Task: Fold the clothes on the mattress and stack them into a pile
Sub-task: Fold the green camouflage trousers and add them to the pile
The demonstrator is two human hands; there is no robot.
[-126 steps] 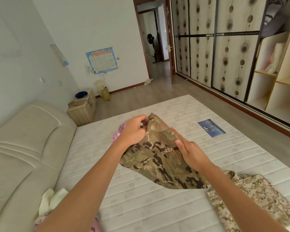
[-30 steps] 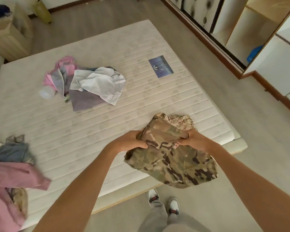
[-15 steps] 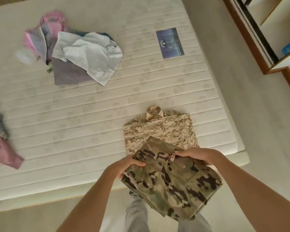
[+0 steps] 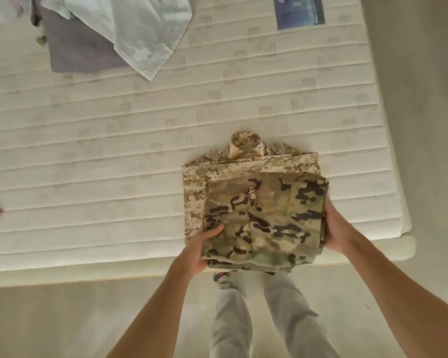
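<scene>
Over the folded tan camouflage shirt [image 4: 248,164] near the mattress [image 4: 140,151] edge, the left hand [image 4: 201,250] and right hand [image 4: 338,228] grip the folded camouflage garment [image 4: 264,218] by opposite sides. It looks soft, thick and light, likely to slump unless supported at both edges.

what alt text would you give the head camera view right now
Seen from above, a person's left hand and right hand hold a folded camouflage garment over a folded tan digital-camo shirt at the mattress edge. Unfolded pale clothes lie farther back.
</scene>
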